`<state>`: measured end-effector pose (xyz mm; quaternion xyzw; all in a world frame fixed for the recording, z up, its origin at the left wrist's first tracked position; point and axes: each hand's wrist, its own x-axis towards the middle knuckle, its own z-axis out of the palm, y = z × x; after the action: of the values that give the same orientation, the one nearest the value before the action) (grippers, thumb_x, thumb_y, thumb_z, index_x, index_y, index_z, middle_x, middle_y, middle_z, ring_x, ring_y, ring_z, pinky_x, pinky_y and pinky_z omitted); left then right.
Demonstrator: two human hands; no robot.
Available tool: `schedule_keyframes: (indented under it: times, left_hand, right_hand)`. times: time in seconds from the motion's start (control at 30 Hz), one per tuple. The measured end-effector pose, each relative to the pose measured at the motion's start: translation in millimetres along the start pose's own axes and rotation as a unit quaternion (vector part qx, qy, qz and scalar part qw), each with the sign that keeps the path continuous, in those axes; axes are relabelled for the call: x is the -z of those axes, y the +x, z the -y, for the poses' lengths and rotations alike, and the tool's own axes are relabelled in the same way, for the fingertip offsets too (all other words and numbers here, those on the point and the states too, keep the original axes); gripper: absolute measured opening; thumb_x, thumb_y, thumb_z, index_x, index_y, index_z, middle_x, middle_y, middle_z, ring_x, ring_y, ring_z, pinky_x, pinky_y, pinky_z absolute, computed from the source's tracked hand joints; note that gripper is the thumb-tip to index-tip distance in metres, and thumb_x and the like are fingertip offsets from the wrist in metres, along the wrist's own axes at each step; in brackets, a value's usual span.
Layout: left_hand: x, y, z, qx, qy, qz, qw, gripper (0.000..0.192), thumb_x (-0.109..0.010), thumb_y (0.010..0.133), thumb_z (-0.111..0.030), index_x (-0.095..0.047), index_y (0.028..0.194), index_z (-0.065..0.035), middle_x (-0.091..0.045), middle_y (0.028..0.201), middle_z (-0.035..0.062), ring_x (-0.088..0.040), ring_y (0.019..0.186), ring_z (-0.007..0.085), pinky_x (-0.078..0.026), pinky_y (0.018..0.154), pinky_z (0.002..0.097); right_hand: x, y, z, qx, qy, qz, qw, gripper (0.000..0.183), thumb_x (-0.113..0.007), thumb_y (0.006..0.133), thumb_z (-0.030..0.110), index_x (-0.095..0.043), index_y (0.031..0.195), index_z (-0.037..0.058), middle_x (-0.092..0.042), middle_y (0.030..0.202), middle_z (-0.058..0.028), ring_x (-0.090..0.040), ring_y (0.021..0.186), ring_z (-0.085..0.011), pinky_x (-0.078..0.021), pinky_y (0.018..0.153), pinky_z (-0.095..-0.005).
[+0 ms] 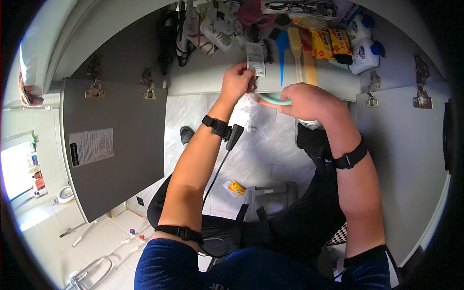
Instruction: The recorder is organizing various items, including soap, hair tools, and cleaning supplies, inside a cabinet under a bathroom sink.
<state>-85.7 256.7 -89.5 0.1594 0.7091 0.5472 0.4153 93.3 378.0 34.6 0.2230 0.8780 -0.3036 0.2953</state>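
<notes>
My left hand (237,80) pinches a small white printed sachet (256,56) over the front edge of the cabinet floor (203,78). To its right, my right hand (313,101) grips a mint-green curved plastic piece (271,98) with a coral-coloured one (261,101) alongside, just below that edge. Their full shapes are hidden by the hand and the edge. Beyond the right hand lie a blue tint brush (281,47), a pale-handled bristle brush (295,41) and a flat wooden-handled brush (310,69).
Open cabinet doors flank me, the left door (134,145) and right door (395,152). Inside are plastic pouches (219,27), yellow packets (322,43), white bottles (363,54) and black cords (166,32). A yellow packet (236,189) lies on the tiled floor (253,156) near a grey plastic stool (271,197).
</notes>
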Motion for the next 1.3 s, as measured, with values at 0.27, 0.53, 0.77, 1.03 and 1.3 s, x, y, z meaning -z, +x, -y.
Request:
schedule_keyframes:
  times: [0.27,0.53,0.77,1.03,1.3]
  left_hand:
    - [37.8,14.6,17.0,-0.219,0.329,-0.055,0.917,0.051,-0.068,0.09,-0.025,-0.057,0.131,0.0037,-0.068,0.069,0.0104,-0.06,0.05,0.0134,-0.047,0.049,0.0312]
    - [87.2,-108.2,87.5,-0.139,0.349,0.013,0.927,0.027,-0.067,0.094,-0.025,-0.063,0.112,-0.0055,-0.06,0.065,0.0092,-0.057,0.058,0.0138,-0.047,0.057,0.03]
    - [131.7,-220.3,348.9,0.224,0.532,0.206,0.79,0.051,-0.074,0.078,-0.045,-0.069,0.107,-0.0024,-0.071,0.101,0.0211,-0.067,0.1,0.037,-0.054,0.085,0.0461]
    - [147.7,-340.9,536.6,0.533,0.263,0.039,0.803,0.078,-0.084,0.062,-0.061,-0.071,0.109,0.0005,-0.071,0.111,0.0194,-0.068,0.106,0.0294,-0.053,0.089,0.0394]
    - [86.1,-319.4,534.3,0.533,0.306,-0.041,0.787,0.076,-0.092,0.059,-0.045,-0.067,0.113,0.0026,-0.07,0.115,0.0145,-0.067,0.107,0.0271,-0.051,0.092,0.0342]
  right_hand:
    - [-5.3,7.7,2.7,0.057,-0.017,-0.03,0.998,0.036,-0.068,0.085,0.033,-0.069,0.109,0.0057,-0.068,0.11,-0.0188,-0.064,0.103,-0.036,-0.0503,0.091,-0.0417]
    - [-8.4,4.0,16.2,0.068,-0.024,-0.048,0.996,0.036,-0.067,0.087,0.035,-0.069,0.108,0.0069,-0.066,0.109,-0.0169,-0.062,0.106,-0.0335,-0.0494,0.092,-0.0399]
    - [-18.6,14.3,41.9,-0.004,-0.075,-0.002,0.997,0.036,-0.067,0.088,0.034,-0.069,0.109,0.005,-0.068,0.106,-0.0168,-0.066,0.098,-0.0312,-0.0518,0.088,-0.0405]
    - [-26.2,29.1,64.5,-0.006,-0.081,0.007,0.997,0.031,-0.067,0.088,0.027,-0.068,0.106,0.0018,-0.07,0.094,-0.0179,-0.069,0.085,-0.0301,-0.054,0.079,-0.0389]
    - [-31.9,35.2,54.9,-0.012,-0.064,0.024,0.998,0.032,-0.067,0.087,0.027,-0.067,0.105,0.0009,-0.069,0.087,-0.0201,-0.069,0.082,-0.0316,-0.0538,0.076,-0.0402]
